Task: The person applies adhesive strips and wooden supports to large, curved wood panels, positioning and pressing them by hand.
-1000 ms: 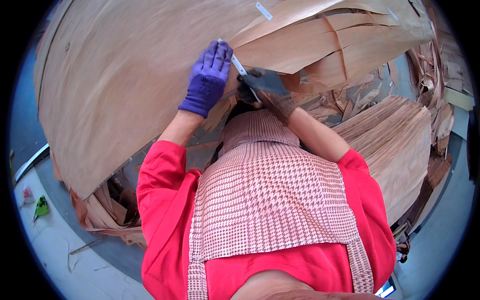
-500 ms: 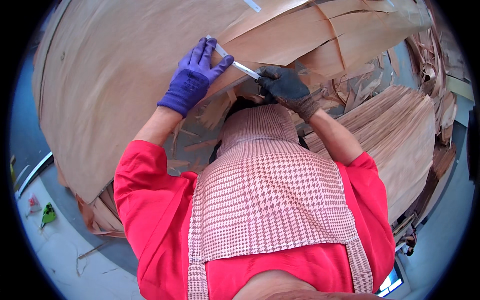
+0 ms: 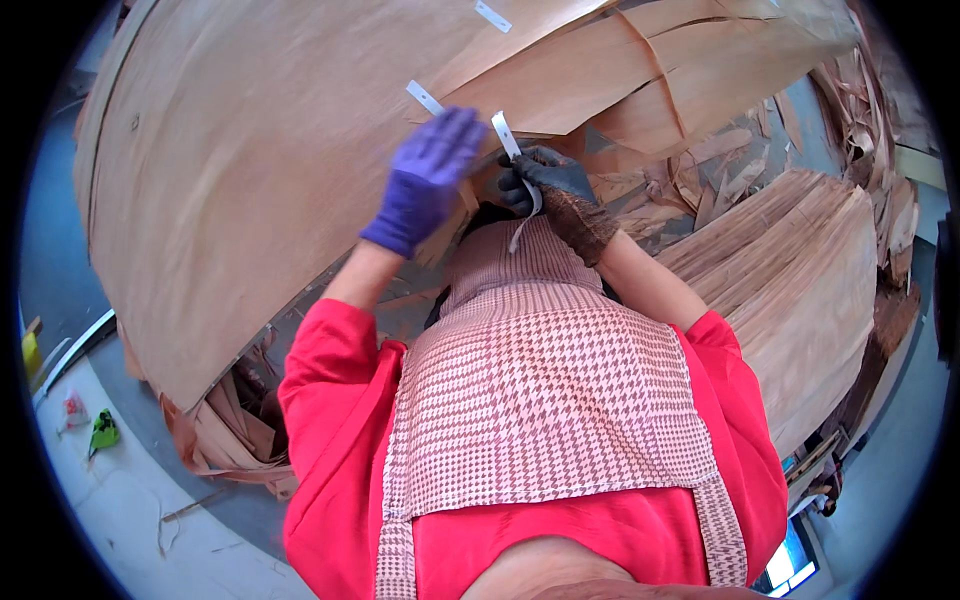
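- Strip (image 3: 506,134) of white tape, dotted with small holes, is pinched in the person's right hand (image 3: 556,188), which wears a dark, grubby glove; one end sticks up past the fingertips near the sheet's edge, and the rest curls down below the hand toward the apron.
- Left hand (image 3: 430,180), in a purple glove, is over the big wood sheet (image 3: 240,160), fingers stretched out side by side; I see nothing gripped in it, and blur keeps me from telling how firmly it touches.
- Short piece (image 3: 424,97) of the same tape lies on the sheet, its lower end running up to those purple fingers.
- Another piece (image 3: 492,16) sits farther up, well apart from both hands.
- Torn sheets (image 3: 590,85) overlap to the right of it, with split edges and gaps.
- Scraps (image 3: 700,185) of thin wood lie beyond the right hand, beside a thick stack (image 3: 800,300) of sheets at the person's right.
- Checked apron (image 3: 550,400) over a red top (image 3: 335,370) covers the person's front.
- Green thing (image 3: 104,431) lies on the pale floor (image 3: 130,500), far left.
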Tool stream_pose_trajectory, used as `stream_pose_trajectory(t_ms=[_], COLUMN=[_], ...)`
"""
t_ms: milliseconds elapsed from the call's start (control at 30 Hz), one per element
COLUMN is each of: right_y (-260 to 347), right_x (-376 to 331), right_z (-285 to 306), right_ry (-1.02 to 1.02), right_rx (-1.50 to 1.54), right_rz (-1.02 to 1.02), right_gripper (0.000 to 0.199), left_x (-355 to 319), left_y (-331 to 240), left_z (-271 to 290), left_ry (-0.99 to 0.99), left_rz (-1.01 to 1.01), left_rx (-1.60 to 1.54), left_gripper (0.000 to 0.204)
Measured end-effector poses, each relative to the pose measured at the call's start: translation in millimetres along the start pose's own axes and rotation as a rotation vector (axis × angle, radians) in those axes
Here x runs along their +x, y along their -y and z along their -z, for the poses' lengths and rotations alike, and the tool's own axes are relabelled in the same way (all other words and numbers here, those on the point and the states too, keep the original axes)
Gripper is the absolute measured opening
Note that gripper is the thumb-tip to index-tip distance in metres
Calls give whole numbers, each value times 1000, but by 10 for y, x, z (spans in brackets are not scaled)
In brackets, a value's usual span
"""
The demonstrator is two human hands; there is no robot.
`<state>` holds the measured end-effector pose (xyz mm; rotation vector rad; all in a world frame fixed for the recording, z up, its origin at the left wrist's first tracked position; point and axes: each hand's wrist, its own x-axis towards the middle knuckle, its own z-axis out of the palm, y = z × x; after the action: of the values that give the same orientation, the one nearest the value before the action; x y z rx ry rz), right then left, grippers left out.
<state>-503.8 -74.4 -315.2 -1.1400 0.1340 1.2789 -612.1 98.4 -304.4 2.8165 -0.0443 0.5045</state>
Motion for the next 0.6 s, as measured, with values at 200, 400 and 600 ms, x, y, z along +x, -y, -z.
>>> stream_pose_trajectory(t_ms=[200,400,600], right_y=[-131,97,391], right_x=[-7,-220,-292], right_z=[87,188,545], right_ry=[-1,-118,-62], right_rx=[9,-442,-959], right_rz=[-48,-44,138], right_gripper=[23,16,19], left_x=[1,26,61], left_y=[-150,-145,-168], left_z=[-245,-181,-221], left_ry=[129,192,201], left_rz=[-31,8,-18], left_rx=[185,138,166], left_gripper=[51,55,56])
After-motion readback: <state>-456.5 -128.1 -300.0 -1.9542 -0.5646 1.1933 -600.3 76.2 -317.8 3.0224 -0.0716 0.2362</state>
